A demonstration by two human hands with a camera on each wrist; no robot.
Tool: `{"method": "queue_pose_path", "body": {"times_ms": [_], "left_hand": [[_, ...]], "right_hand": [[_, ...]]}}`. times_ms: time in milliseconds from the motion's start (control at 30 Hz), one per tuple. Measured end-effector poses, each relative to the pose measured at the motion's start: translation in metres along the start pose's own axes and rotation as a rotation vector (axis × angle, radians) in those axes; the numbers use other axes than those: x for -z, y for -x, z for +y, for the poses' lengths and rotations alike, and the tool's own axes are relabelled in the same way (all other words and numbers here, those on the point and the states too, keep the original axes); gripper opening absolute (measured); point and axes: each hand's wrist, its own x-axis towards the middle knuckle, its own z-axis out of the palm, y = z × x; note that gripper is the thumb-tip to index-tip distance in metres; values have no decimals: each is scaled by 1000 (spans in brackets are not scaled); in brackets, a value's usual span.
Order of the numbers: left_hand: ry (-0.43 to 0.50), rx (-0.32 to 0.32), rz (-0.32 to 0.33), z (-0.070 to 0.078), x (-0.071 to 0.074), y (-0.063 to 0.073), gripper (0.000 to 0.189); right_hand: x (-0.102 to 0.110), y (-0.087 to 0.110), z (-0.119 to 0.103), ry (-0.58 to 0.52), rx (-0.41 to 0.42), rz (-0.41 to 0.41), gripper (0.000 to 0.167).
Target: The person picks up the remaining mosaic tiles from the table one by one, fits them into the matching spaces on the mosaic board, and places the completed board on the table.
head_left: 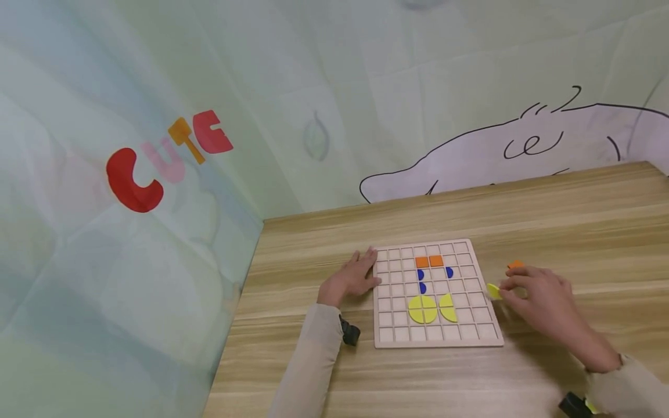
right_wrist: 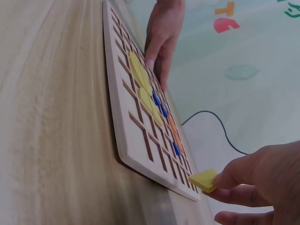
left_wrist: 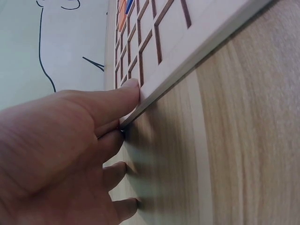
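"CUTE" [head_left: 190, 143] on the backdrop [head_left: 63, 116]

We read one word, in large coloured capitals at left in the head view: red C [head_left: 120, 175], faded pink U [head_left: 168, 168], orange T [head_left: 181, 130], coral E [head_left: 205, 136]. From the right wrist we catch the T and E turned; green marks [right_wrist: 292, 12] nearby we cannot read.

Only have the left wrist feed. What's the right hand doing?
Observer: Right hand pinches a yellow piece near the board's right edge.

Operator: Any yellow already on the board?

Observer: Yes, a full yellow circle with a yellow half-circle to its right.

Operator: I only catch a sliver of blue. How many blue pieces on there?

Observer: Three blue half-circles.
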Motion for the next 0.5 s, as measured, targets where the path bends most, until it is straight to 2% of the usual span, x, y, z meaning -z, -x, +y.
{"method": "queue_pose_path", "body": {"times_ms": [300,500], "left_hand": [[1,2,1,0,-1,0,69],[1,-2,7,1,0,1,69]], "right_hand": [[-15,-3,-16,-23,40,-6,5],[-25,-6,-23,-60,27,-40,5]]}}
